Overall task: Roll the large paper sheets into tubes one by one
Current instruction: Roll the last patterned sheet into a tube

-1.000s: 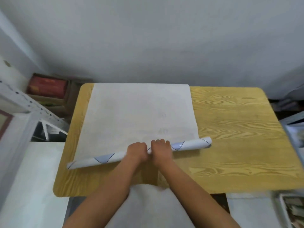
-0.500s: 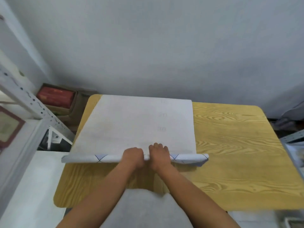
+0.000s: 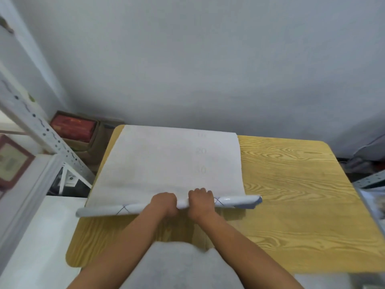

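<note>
Left hand [image 3: 164, 202] and right hand [image 3: 200, 200] side by side, fingers curled over rolled paper tube [image 3: 235, 202]; unrolled sheet [image 3: 166, 159] lies beyond tube on bench [image 3: 291, 195].

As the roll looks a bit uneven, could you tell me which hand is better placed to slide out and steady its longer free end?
Probably the left hand: both hands grip the roll near its middle, and more roll juts past the left hand than past the right hand.
</note>
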